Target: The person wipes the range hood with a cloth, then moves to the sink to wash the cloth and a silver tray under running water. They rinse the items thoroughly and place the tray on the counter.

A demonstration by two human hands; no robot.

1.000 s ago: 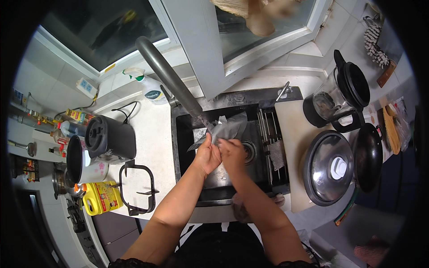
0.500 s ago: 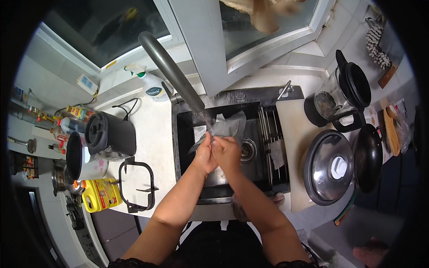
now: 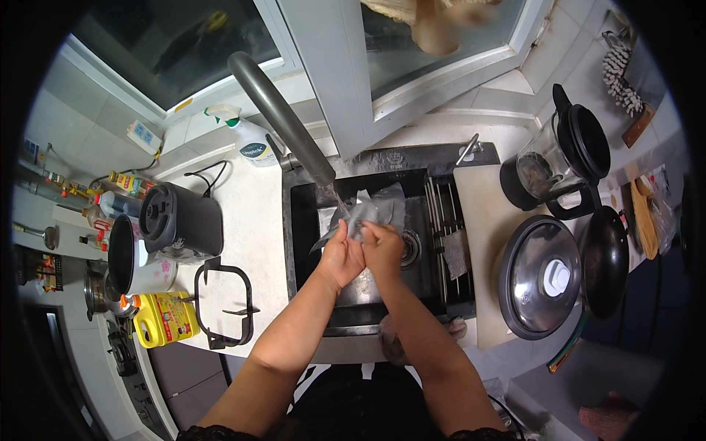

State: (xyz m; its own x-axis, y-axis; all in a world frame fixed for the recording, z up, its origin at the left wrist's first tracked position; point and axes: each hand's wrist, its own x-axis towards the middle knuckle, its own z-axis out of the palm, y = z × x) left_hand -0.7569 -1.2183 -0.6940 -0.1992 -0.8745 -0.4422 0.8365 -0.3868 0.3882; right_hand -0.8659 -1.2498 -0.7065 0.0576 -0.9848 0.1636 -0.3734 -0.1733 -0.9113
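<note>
Over the black sink (image 3: 357, 321), the left hand (image 3: 342, 253) is cupping half-open, the right hand (image 3: 382, 253) curling beside it; I can't tell whether they're gripping the crumpled grey sheet (image 3: 386, 207) lying in the sink. The tap (image 3: 287, 125) is running, white counter (image 3: 257, 213) stretching left, pale board (image 3: 482, 250) flanking right, window (image 3: 320, 81) standing open.

A: Sheet (image 3: 386, 206), centre of frame: which colour?
B: Grey. Sink (image 3: 434, 156), also centre: black.
A: Jug (image 3: 152, 323), lower left?
B: Yellow; its cap (image 3: 133, 302), orange. Pot (image 3: 160, 275), left: white, pink floral pattern.
A: Worktop (image 3: 254, 213), left of centre?
B: White.
</note>
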